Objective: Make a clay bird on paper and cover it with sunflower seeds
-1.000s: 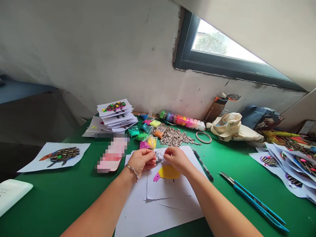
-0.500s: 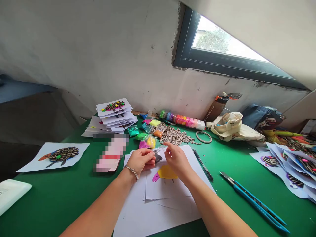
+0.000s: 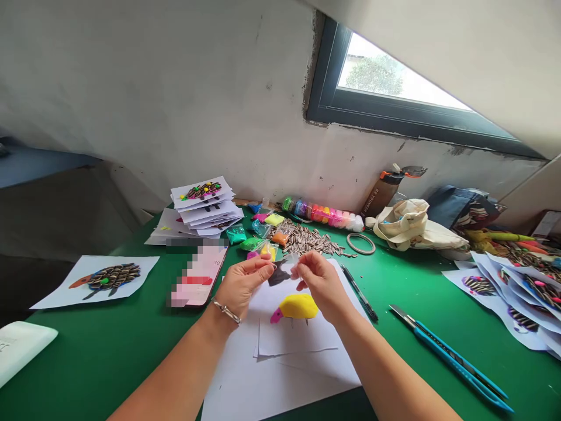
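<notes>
Between both hands is a small clear bag with dark clay [image 3: 279,276]. My left hand [image 3: 245,286] pinches the bag's left edge, and my right hand [image 3: 319,283] pinches its right edge. Below them lies a white sheet [image 3: 280,344] bearing a yellow clay body with a pink head [image 3: 298,307] and thin drawn legs. Larger white paper [image 3: 245,386] is under that sheet. Beyond the hands are small bags of coloured clay [image 3: 281,234] and a pile of striped seeds [image 3: 309,241].
At left are a seed-bird picture [image 3: 114,276], a phone [image 3: 201,275] and stacked pictures [image 3: 205,210]. At right lie a pen [image 3: 359,292], a blue craft knife [image 3: 460,359], a tape ring [image 3: 360,244], a cloth bag [image 3: 407,225] and more pictures [image 3: 521,298].
My hands have moved slightly apart, and the bag of dark clay is now stretched between them, more fully in view. More of the yellow body shows below.
</notes>
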`<state>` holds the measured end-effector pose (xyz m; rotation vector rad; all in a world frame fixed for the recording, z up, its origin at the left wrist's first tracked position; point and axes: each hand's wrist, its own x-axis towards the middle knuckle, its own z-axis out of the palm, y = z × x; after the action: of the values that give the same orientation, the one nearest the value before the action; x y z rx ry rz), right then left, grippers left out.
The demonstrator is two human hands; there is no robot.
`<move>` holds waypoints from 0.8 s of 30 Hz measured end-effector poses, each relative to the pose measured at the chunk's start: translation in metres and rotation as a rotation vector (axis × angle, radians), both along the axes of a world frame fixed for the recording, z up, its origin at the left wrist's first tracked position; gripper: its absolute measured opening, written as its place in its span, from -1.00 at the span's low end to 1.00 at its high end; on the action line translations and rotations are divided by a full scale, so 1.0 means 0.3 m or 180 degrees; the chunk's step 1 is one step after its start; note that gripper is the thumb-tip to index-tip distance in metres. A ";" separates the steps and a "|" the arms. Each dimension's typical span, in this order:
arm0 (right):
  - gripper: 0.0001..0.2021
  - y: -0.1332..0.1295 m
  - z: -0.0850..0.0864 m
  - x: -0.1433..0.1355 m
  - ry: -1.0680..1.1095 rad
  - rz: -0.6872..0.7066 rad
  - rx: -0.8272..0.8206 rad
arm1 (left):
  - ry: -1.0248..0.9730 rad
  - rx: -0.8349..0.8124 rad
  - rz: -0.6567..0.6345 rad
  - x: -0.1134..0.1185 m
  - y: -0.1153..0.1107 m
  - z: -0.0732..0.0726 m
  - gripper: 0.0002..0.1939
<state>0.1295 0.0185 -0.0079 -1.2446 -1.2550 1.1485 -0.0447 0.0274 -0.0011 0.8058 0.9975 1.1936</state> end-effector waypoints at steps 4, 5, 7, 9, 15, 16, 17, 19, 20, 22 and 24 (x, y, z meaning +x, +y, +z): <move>-0.83 -0.016 0.021 -0.020 0.0505 0.0151 -0.0321 | -0.0358 -0.0404 -0.0327 0.008 -0.008 0.002 -0.63; -0.80 -0.018 0.022 -0.019 0.0575 0.0166 -0.0356 | -0.0389 -0.0469 -0.0378 0.008 -0.009 0.000 -0.63; -0.76 -0.020 0.022 -0.014 0.0672 0.0171 -0.0380 | -0.0476 -0.0512 -0.0445 0.007 -0.008 -0.006 -0.62; -0.69 -0.023 0.023 -0.005 0.0758 0.0222 -0.0424 | -0.0559 -0.0508 -0.0477 0.006 -0.008 -0.010 -0.61; -0.63 -0.041 0.053 0.024 0.1015 0.0602 -0.0616 | -0.0707 -0.0458 -0.0624 0.005 -0.014 -0.001 -0.64; -0.64 -0.046 0.058 0.030 0.1085 0.0632 -0.0630 | -0.0736 -0.0446 -0.0637 0.006 -0.017 0.003 -0.64; -0.65 -0.052 0.061 0.035 0.1169 0.0656 -0.0650 | -0.0766 -0.0439 -0.0649 0.008 -0.019 0.006 -0.64; -0.65 -0.065 0.060 0.045 0.1347 0.0687 -0.0716 | -0.0819 -0.0443 -0.0697 0.013 -0.025 0.009 -0.65; -0.64 -0.072 0.056 0.049 0.1434 0.0687 -0.0758 | -0.0836 -0.0453 -0.0730 0.016 -0.028 0.009 -0.65; -0.64 -0.085 0.045 0.054 0.1588 0.0673 -0.0808 | -0.0856 -0.0473 -0.0794 0.022 -0.033 0.004 -0.65; -0.64 -0.098 0.033 0.056 0.1680 0.0660 -0.0778 | -0.0864 -0.0467 -0.0862 0.027 -0.036 -0.004 -0.65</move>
<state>0.1463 -0.0108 0.0020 -0.9032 -0.8730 1.6897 -0.0366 0.0167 -0.0022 0.6210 0.7181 0.9547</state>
